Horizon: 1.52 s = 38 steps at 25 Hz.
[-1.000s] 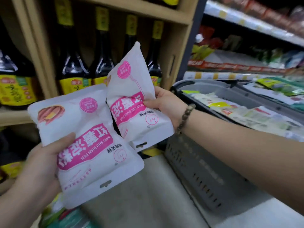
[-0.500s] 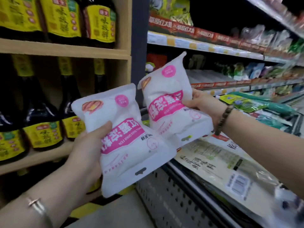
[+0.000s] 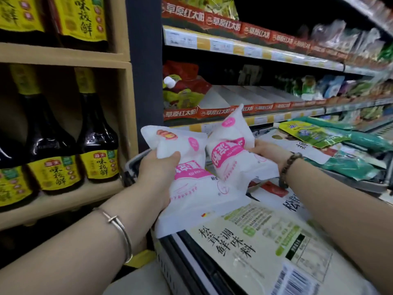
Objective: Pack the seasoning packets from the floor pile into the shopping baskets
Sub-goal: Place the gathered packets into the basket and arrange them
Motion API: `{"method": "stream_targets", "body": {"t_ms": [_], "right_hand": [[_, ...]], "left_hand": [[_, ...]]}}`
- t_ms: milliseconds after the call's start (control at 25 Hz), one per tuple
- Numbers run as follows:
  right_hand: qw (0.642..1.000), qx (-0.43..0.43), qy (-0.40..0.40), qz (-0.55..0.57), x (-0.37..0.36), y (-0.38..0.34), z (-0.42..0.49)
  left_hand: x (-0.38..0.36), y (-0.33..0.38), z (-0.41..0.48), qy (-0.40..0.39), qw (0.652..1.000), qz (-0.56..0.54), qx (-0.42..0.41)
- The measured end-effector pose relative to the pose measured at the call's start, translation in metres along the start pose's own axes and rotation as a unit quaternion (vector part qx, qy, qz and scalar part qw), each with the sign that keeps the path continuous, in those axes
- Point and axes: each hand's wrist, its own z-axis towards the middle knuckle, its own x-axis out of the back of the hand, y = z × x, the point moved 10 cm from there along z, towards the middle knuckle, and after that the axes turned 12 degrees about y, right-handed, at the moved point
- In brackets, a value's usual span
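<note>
While both pouches hang over the load, neither has been set down yet. The left hand (image 3: pixel 158 167) grips one white-and-pink seasoning pouch (image 3: pixel 191 188) near its upper half, thumb pressed across the printed face and the other fingers hidden behind it. That pouch's lower end touches the large mushroom seasoning packet (image 3: pixel 265 241) lying on top of the grey shopping basket (image 3: pixel 170 271). The right hand (image 3: pixel 266 151) holds a second pouch (image 3: pixel 231 154) by its side edge. Its fingers curl round the back, though most of them are out of sight. This one stands nearly upright, just beside the first, above the basket's far end.

Both pouches look soft and plump, and they dent where the thumbs press, so I judge them to be filled with loose powder that shifts inside. They seem light enough for one hand each. The film looks smooth and probably a little slick. A pinch on the flat sealed edge, or a full wrap round the belly, should hold better than fingertips on the bulge. The basket is already heaped, with green packets (image 3: pixel 314 133) lying on the heap further back. Laid flat, the pouches would be less likely to slide off. Soy sauce bottles (image 3: pixel 97 145) stand on the wooden shelf (image 3: pixel 63 199) to the left, well apart from the hands.
</note>
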Motion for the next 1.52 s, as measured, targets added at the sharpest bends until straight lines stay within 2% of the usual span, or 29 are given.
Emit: {"method": "stream_targets", "body": {"t_ms": [80, 120, 160, 200, 240, 280, 360, 400, 480, 560, 640, 680, 800, 920, 1160, 1280, 1440, 1520], "right_hand": [[0.982, -0.009, 0.039, -0.182, 0.012, 0.016, 0.023], [0.939, -0.005, 0.026, -0.344, 0.012, 0.025, 0.030], [0.865, 0.030, 0.014, -0.501, 0.013, 0.029, 0.033], [0.807, 0.042, 0.020, -0.589, 0.014, 0.029, 0.030], [0.819, 0.039, 0.058, -0.570, 0.017, 0.023, 0.031], [0.805, 0.069, 0.094, -0.582, 0.017, 0.008, 0.027], [0.801, 0.160, 0.164, -0.553, 0.010, -0.021, 0.015], [0.817, 0.184, 0.143, -0.527, -0.003, -0.020, 0.012], [0.834, 0.203, 0.035, -0.512, -0.041, -0.005, 0.003], [0.826, 0.198, -0.043, -0.526, -0.062, 0.021, 0.007], [0.803, 0.193, -0.052, -0.561, -0.060, 0.036, 0.018], [0.789, 0.189, -0.054, -0.583, -0.057, 0.043, 0.022], [0.784, 0.163, -0.045, -0.598, -0.051, 0.050, 0.029], [0.762, 0.168, -0.048, -0.623, -0.052, 0.049, 0.025], [0.769, 0.156, -0.063, -0.616, -0.050, 0.052, 0.014], [0.752, 0.142, -0.068, -0.641, -0.050, 0.050, 0.013], [0.721, 0.122, -0.083, -0.677, -0.051, 0.036, 0.003], [0.722, 0.122, -0.076, -0.677, -0.057, 0.024, -0.001]], "left_hand": [[0.000, 0.004, 0.006, 0.030, 0.997, 0.051, -0.048], [0.000, 0.008, 0.008, 0.046, 0.990, 0.101, -0.083], [0.000, 0.014, 0.007, 0.062, 0.975, 0.173, -0.123], [0.001, 0.018, 0.006, 0.076, 0.951, 0.251, -0.162], [-0.001, 0.023, 0.004, 0.087, 0.922, 0.319, -0.201], [-0.005, 0.027, 0.001, 0.091, 0.887, 0.384, -0.241], [-0.026, 0.024, -0.007, 0.051, 0.791, 0.520, -0.318], [-0.037, 0.015, -0.009, 0.012, 0.750, 0.571, -0.334], [-0.050, -0.001, -0.008, -0.049, 0.704, 0.632, -0.321], [-0.054, -0.012, -0.002, -0.080, 0.664, 0.681, -0.298], [-0.057, -0.021, 0.005, -0.104, 0.627, 0.720, -0.280], [-0.059, -0.025, 0.008, -0.114, 0.618, 0.731, -0.267], [-0.067, -0.029, 0.018, -0.137, 0.608, 0.747, -0.234], [-0.074, -0.030, 0.021, -0.143, 0.604, 0.749, -0.233], [-0.070, -0.033, 0.016, -0.131, 0.610, 0.738, -0.256], [-0.073, -0.031, 0.017, -0.129, 0.608, 0.737, -0.265], [-0.074, -0.030, 0.014, -0.144, 0.622, 0.725, -0.259], [-0.073, -0.027, 0.011, -0.158, 0.628, 0.718, -0.257]]}}
